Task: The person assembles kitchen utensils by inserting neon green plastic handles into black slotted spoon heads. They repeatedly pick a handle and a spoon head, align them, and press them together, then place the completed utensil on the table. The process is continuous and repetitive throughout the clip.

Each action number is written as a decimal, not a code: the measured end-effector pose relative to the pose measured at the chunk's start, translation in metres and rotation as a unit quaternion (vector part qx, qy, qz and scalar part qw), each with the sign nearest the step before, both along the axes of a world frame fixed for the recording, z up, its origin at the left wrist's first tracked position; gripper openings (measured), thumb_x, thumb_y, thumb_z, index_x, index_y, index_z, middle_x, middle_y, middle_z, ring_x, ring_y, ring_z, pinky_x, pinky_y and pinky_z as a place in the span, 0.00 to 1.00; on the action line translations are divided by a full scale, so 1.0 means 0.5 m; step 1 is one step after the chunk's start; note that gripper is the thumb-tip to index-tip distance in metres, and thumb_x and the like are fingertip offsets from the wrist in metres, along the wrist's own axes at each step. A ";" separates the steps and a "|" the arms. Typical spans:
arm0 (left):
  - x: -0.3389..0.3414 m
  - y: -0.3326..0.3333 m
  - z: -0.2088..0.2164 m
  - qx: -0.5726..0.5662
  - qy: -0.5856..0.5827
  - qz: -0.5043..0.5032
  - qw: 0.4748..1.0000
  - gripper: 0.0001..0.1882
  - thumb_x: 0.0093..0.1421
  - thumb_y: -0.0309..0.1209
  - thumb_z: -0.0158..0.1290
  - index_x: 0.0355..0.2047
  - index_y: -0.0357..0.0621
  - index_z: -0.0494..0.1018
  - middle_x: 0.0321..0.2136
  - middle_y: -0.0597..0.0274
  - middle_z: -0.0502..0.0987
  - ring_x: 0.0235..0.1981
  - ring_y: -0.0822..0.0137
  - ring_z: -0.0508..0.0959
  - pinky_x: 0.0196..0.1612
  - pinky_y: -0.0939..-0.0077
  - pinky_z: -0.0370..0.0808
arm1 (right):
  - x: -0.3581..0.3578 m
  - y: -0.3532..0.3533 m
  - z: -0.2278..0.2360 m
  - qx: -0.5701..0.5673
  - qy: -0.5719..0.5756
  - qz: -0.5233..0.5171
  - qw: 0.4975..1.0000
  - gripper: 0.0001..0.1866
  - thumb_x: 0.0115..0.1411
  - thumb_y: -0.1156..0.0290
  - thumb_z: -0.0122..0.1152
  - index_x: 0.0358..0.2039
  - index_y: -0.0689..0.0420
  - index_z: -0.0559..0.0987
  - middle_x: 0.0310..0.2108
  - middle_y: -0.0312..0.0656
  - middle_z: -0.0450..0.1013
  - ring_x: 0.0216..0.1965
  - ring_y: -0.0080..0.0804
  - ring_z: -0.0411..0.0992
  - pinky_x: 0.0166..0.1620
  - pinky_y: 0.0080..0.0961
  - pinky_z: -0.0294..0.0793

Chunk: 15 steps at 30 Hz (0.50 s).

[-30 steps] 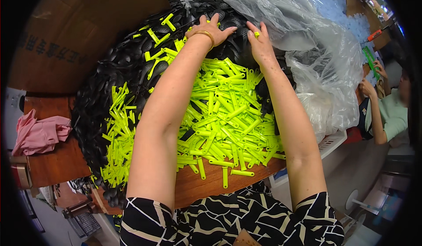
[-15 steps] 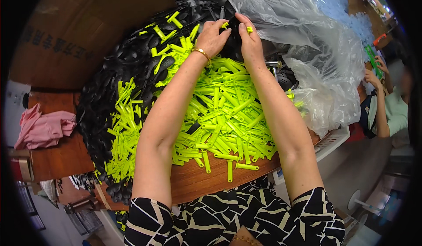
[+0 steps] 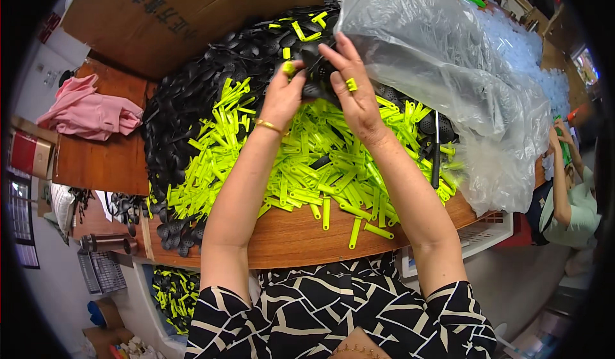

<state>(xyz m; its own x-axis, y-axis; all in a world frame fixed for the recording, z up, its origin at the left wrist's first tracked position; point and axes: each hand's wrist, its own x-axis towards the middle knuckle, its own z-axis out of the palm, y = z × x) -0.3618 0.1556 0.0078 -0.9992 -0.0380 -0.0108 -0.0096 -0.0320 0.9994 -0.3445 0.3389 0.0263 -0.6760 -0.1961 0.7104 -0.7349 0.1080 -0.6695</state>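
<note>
Both bare hands meet over the far side of a heap on the table. A black spoon-like part with holes lies between them, blurred by motion. My left hand, with a gold bangle at the wrist, has its fingers bent in against this part. My right hand is on its other side, fingers stretched and apart, thumb near the part. A yellow-green patch shows on a finger of each hand. Under my wrists spreads a pile of flat yellow-green handles, each with a hole at one end. Beyond and left lie many black spoon-like parts.
A cardboard box stands at the back left, near a pink cloth. Clear plastic sheeting covers the back right. A black-handled tool lies right of the handles. A white crate sits under the table edge. Another person works at far right.
The view has shifted, so the box and pink cloth show more. My hands have come a little nearer and lower in the picture, and the right fingers have spread.
</note>
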 end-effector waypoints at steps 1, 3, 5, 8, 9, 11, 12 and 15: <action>0.020 -0.029 0.005 -0.010 -0.037 0.011 0.999 0.22 0.76 0.31 0.53 0.68 0.43 0.70 0.53 0.62 0.80 0.47 0.70 0.83 0.48 0.67 0.86 | 0.010 -0.008 0.002 0.014 -0.003 0.020 1.000 0.24 0.80 0.62 0.49 0.72 0.51 0.74 0.81 0.52 0.51 0.81 0.48 0.50 0.79 0.41 0.48; 0.050 -0.086 -0.018 -0.018 0.020 0.005 1.000 0.22 0.76 0.31 0.53 0.69 0.48 0.69 0.57 0.63 0.78 0.50 0.69 0.82 0.49 0.66 0.86 | 0.024 -0.018 -0.003 -0.003 -0.017 0.048 0.999 0.25 0.80 0.62 0.50 0.73 0.51 0.73 0.82 0.51 0.50 0.82 0.46 0.49 0.80 0.42 0.47; 0.085 -0.111 -0.032 0.026 0.004 0.057 0.998 0.28 0.74 0.28 0.56 0.72 0.41 0.65 0.66 0.54 0.71 0.61 0.64 0.75 0.57 0.67 0.80 | 0.028 -0.014 -0.004 -0.029 -0.008 0.054 0.998 0.25 0.79 0.62 0.51 0.73 0.51 0.73 0.82 0.50 0.50 0.82 0.45 0.48 0.80 0.42 0.46; 0.131 -0.138 -0.017 0.057 -0.001 0.101 0.993 0.32 0.73 0.29 0.57 0.75 0.47 0.62 0.71 0.57 0.66 0.62 0.64 0.75 0.52 0.61 0.81 | 0.046 0.026 0.026 -0.082 -0.133 0.036 0.987 0.26 0.80 0.57 0.51 0.73 0.51 0.72 0.80 0.47 0.55 0.79 0.43 0.54 0.74 0.41 0.62; 0.140 -0.136 -0.003 0.061 -0.005 0.117 0.991 0.32 0.72 0.30 0.58 0.74 0.51 0.63 0.70 0.59 0.66 0.59 0.66 0.75 0.51 0.64 0.81 | 0.047 0.048 0.036 -0.123 -0.201 0.048 0.970 0.26 0.81 0.56 0.50 0.74 0.52 0.71 0.79 0.46 0.58 0.78 0.41 0.57 0.70 0.41 0.70; 0.149 -0.139 0.026 0.039 -0.018 0.123 0.991 0.29 0.74 0.29 0.56 0.73 0.51 0.66 0.73 0.63 0.62 0.67 0.65 0.69 0.57 0.58 0.81 | 0.023 0.117 0.024 -0.134 -0.135 0.002 0.982 0.27 0.81 0.56 0.49 0.74 0.53 0.69 0.75 0.43 0.64 0.75 0.38 0.63 0.63 0.38 0.79; 0.152 -0.144 0.031 0.056 -0.006 0.124 0.991 0.28 0.74 0.29 0.56 0.73 0.51 0.66 0.73 0.63 0.62 0.68 0.65 0.68 0.57 0.57 0.81 | 0.015 0.154 0.027 -0.154 -0.132 -0.009 0.979 0.27 0.81 0.57 0.49 0.75 0.53 0.69 0.74 0.43 0.65 0.74 0.38 0.64 0.64 0.39 0.78; 0.164 -0.172 0.033 0.089 0.044 0.128 0.987 0.27 0.75 0.29 0.55 0.72 0.48 0.66 0.70 0.63 0.64 0.66 0.66 0.70 0.59 0.54 0.84 | -0.002 0.273 0.038 -0.185 -0.086 -0.072 0.976 0.26 0.81 0.59 0.47 0.75 0.51 0.69 0.74 0.43 0.67 0.74 0.39 0.65 0.70 0.41 0.71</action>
<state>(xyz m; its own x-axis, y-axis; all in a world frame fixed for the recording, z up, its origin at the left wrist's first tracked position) -0.2799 0.0699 0.0241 -0.9545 -0.2944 0.0469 0.1087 -0.1970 0.9744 -0.3455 0.4756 0.0454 -0.7935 0.1588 0.5875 -0.6026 -0.0703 -0.7949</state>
